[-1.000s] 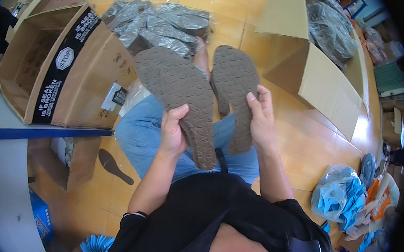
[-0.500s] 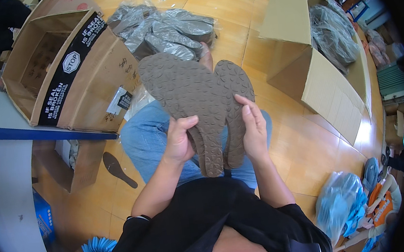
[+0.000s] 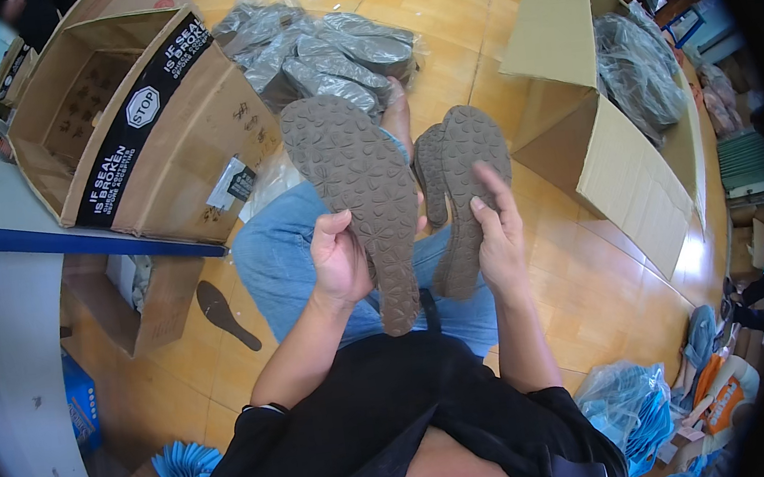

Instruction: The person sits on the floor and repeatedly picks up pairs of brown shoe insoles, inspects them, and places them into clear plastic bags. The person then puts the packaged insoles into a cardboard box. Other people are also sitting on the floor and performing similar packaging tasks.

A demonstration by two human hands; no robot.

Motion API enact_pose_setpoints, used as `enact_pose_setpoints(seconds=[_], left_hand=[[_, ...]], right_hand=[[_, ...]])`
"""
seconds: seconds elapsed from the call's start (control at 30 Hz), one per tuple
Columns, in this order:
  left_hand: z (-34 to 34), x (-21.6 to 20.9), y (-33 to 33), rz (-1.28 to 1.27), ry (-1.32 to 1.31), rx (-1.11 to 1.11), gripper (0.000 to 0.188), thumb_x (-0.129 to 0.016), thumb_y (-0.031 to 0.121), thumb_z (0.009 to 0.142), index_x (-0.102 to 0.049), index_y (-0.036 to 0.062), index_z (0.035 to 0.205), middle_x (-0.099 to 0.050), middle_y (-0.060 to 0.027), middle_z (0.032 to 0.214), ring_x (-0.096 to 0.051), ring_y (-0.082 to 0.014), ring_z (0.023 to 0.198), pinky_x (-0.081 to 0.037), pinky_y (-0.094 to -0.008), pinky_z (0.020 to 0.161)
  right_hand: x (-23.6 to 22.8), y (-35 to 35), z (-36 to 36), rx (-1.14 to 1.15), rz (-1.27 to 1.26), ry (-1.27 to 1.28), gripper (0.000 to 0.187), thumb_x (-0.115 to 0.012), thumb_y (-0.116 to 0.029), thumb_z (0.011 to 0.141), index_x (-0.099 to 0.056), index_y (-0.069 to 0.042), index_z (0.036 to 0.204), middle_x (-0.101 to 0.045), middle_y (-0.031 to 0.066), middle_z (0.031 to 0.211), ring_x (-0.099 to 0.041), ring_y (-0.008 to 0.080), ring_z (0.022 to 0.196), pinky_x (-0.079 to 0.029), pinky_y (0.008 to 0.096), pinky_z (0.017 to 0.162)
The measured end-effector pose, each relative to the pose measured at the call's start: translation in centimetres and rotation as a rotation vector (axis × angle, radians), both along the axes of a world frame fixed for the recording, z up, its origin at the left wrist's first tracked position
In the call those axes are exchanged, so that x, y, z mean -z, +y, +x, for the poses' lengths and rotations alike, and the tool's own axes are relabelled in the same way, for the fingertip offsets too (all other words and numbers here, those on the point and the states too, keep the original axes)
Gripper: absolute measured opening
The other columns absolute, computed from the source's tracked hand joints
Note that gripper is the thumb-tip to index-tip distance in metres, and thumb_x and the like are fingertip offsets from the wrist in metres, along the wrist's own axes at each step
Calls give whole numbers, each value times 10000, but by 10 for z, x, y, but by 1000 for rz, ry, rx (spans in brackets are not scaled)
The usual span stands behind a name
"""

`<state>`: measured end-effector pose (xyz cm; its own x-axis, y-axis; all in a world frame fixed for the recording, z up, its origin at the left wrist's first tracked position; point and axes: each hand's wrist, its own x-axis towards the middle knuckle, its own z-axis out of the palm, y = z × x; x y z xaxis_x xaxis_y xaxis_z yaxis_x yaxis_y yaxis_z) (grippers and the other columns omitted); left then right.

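My left hand [image 3: 344, 260] grips a brown shoe sole [image 3: 358, 180] from its left side, thumb on the front face. The sole stands upright with a raised flower pattern toward me, and its wide end is up. My right hand [image 3: 501, 242] holds another brown sole of the same pattern, the right-hand sole [image 3: 468, 193], by its right edge, index finger raised over it. Behind that one a further sole [image 3: 431, 174] shows in part; what supports it is hidden. Both hands are above my jeans-clad lap [image 3: 285, 259].
Grey soles in clear plastic bags [image 3: 318, 52] lie on the floor ahead. An open carton [image 3: 193, 147] stands at left, another open carton [image 3: 634, 177] with bagged goods at right. A loose sole [image 3: 224, 315] lies on the floor at left; a plastic bag of blue pieces [image 3: 628, 408] sits lower right.
The soles, which overlapped before, are now apart with a gap between them. My right hand has moved right with its sole, and another sole now shows behind it.
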<state>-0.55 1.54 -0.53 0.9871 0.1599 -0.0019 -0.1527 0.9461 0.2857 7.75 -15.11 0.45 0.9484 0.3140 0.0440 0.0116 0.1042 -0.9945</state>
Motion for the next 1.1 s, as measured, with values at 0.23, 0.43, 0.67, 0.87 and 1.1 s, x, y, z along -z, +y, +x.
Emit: enact_pose_setpoints(seconds=[0.23,0.43,0.67,0.87,1.1], left_hand=[[-2,5,3,135,102,1,497,-465,183,909,-399,-19,1358,-558,-176,1270,-587,-280,1137,-481,-424,977],[5,-4,-12,586,195,-104,528,-468,247,942,-365,-10,1392,-488,-185,1360,-526,-281,1218,-445,-418,1020],[5,-9,-1,143,60,65,567,-453,265,949,-313,-6,1427,-467,-199,1379,-503,-307,1243,-422,-430,1046],[7,-7,-20,705,281,-120,555,-374,335,993,-305,7,1436,-450,-196,1400,-469,-311,1284,-420,-428,1046],[5,-11,1,136,29,77,473,-426,241,1007,-332,31,1421,-466,-133,1383,-490,-235,1257,-412,-404,1052]], right_hand=[[10,0,-12,-86,-112,28,302,-517,-88,941,-595,-1,1219,-595,81,1187,-530,160,1119,-391,290,982],[6,8,-22,-161,13,175,527,-643,-79,869,-457,8,1355,-486,155,1344,-462,219,1240,-359,335,1044],[4,-7,6,68,-71,-18,496,-502,-60,932,-394,3,1413,-460,153,1396,-431,205,1288,-338,337,1066],[12,3,-16,-165,-106,-20,416,-651,-149,895,-536,22,1256,-555,138,1233,-503,213,1180,-374,336,1027],[11,-7,5,103,75,-133,630,-518,-28,937,-214,-12,1487,-389,167,1424,-416,216,1283,-344,316,1062]])
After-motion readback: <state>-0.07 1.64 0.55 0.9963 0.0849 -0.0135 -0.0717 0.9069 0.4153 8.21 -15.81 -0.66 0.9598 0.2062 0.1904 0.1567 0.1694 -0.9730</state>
